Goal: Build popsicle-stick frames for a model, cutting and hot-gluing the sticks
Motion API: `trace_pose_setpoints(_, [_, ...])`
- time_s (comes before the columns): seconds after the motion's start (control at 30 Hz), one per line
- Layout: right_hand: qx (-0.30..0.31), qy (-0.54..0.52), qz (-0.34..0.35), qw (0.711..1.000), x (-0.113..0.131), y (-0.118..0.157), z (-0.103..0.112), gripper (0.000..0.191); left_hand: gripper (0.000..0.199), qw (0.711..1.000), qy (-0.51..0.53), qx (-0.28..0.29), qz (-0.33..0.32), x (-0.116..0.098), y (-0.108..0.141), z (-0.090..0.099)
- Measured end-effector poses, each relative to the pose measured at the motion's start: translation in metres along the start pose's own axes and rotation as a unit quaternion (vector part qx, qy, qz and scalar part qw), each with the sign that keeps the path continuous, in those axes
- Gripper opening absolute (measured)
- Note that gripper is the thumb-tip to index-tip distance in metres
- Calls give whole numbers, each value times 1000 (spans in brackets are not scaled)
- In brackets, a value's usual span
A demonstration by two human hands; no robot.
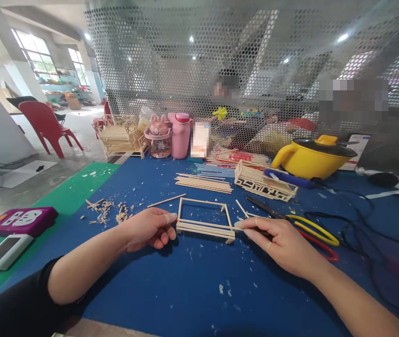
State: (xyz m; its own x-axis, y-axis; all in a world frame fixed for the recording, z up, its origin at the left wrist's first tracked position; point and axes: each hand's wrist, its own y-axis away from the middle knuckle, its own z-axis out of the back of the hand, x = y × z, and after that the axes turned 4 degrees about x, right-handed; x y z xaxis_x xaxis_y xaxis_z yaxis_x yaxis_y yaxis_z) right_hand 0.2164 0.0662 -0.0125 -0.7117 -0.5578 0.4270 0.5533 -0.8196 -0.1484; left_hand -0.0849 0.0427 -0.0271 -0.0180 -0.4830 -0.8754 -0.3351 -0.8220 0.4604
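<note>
A small rectangular frame of thin wooden sticks (pixel 206 233) lies in front of me, with several sticks side by side along its near edge. My left hand (pixel 151 229) pinches the frame's left near corner between thumb and forefinger, the other fingers curled. At the opposite corner, the fingertips of my right hand (pixel 278 238) close on the pale end of a wooden stick that meets the frame. Under that hand lie scissors (pixel 314 230) with a yellow and a red handle, partly covered by it. A loose stick (pixel 167 201) rests behind the frame.
Stick offcuts (pixel 103 210) lie left. Behind are a row of sticks (pixel 203 182), a stick-built piece (pixel 266 181), a blue tool (pixel 289 179), a yellow pot (pixel 314 157), and pink bottles (pixel 180 135). Black cables (pixel 347 220) cross the right side. A perforated screen (pixel 171 61) stands behind.
</note>
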Motion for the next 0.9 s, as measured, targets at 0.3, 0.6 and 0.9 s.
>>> trace_pose_setpoints(0.3, [32, -53, -29, 998, 5, 2, 0, 18, 31, 1000, 1, -16, 16, 1, -1, -8])
trace_pose_setpoints(0.6, [-15, -35, -9, 999, 13, -1, -8, 16, 32, 999, -11, -35, 22, 2, -2, -9])
trace_pose_setpoints(0.9, [-19, -44, -15, 999, 19, -3, -11, 20, 27, 998, 17, -51, 26, 1, -2, -11])
